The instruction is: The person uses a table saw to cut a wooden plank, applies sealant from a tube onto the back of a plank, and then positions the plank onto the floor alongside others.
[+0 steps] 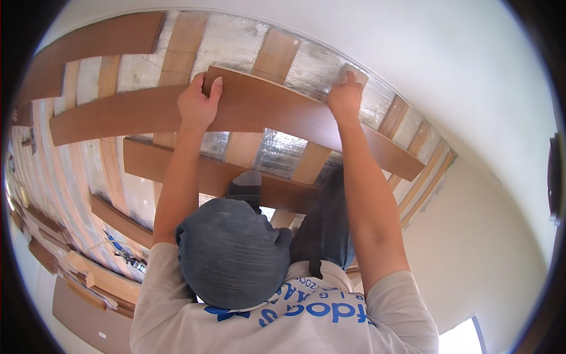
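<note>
Below, a foil-and-batten floor (230, 44) carries a long brown plank (271, 104) near its wall-side edge; the left hand (197, 105) grips the plank's left end, the right hand (346, 99) curls at its far edge, its grip unclear.

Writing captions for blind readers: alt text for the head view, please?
A person's left hand grips the left end of a reddish-brown floorboard; the right hand is at its far edge, over tan wooden battens and silvery sheeting.
</note>
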The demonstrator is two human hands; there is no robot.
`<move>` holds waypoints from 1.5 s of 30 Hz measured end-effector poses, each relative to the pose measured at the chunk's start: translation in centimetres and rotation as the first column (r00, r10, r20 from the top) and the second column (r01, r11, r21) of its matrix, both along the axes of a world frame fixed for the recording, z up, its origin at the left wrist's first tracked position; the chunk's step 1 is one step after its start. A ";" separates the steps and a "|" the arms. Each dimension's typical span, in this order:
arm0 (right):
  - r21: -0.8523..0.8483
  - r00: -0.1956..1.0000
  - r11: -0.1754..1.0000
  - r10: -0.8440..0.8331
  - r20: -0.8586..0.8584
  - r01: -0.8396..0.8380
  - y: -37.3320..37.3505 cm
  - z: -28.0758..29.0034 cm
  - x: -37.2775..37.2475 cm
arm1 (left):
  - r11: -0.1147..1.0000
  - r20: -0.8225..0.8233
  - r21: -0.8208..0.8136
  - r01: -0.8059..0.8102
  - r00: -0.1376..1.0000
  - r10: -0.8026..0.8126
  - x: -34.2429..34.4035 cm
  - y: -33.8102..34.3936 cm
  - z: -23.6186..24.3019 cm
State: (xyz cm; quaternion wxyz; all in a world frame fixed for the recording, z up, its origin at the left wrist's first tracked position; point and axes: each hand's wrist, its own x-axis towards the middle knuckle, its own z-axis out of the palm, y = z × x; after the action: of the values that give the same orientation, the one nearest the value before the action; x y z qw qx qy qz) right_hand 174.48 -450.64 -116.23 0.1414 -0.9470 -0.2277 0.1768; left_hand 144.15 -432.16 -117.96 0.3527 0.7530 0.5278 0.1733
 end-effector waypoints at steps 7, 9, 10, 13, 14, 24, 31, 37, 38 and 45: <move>-0.249 0.984 0.952 0.173 -0.035 -0.176 2.1 1.9 0.6 | 1.000 -0.055 0.018 -0.011 0.998 0.012 0.0 -0.3 0.9; -0.273 0.978 0.939 0.199 -0.071 -0.210 2.2 2.0 0.4 | 0.996 -0.036 0.092 -0.010 0.999 0.013 -0.2 -0.1 0.3; -0.334 0.974 0.915 0.221 -0.049 -0.225 2.0 2.1 0.1 | 0.997 -0.012 0.076 -0.003 1.000 0.004 -0.2 -0.1 0.3; -0.388 0.972 0.894 0.234 -0.022 -0.224 1.5 1.9 -0.4 | 0.995 0.002 0.104 0.013 1.000 -0.014 -0.4 -0.1 0.0; -0.371 0.973 0.901 0.229 -0.040 -0.227 1.2 1.8 -0.3 | 0.990 0.021 0.143 0.010 1.000 -0.013 -0.3 -0.2 -0.1; -0.096 0.950 0.952 0.300 0.084 -0.292 0.5 0.0 2.0 | 0.998 0.062 0.068 0.000 0.998 -0.004 -0.7 -0.3 -0.2; 0.051 0.858 0.865 0.502 -0.110 -0.500 5.3 2.3 -1.0 | 0.984 0.135 0.176 0.005 0.990 -0.030 -0.9 -0.6 -0.3; -0.025 0.743 0.752 0.646 -0.172 -0.659 13.0 3.2 -5.1 | 0.970 0.162 0.243 -0.003 0.986 -0.037 -1.4 -0.6 -0.7; -0.091 0.711 0.707 0.689 -0.140 -0.702 13.8 3.1 -5.3 | 0.966 0.167 0.257 0.003 0.985 -0.047 -1.4 -0.5 -0.7; -0.421 0.729 0.608 0.642 -0.237 -0.673 17.4 3.5 -6.7 | 0.967 0.144 0.254 0.034 0.987 -0.072 -1.3 -0.5 -1.5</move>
State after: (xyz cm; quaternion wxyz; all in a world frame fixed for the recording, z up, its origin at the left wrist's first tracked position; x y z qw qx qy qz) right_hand 167.78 -433.24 -112.78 -0.1656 -0.7948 -0.5034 0.2958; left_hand 142.83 -432.65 -119.51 0.2984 0.7901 0.4529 0.2859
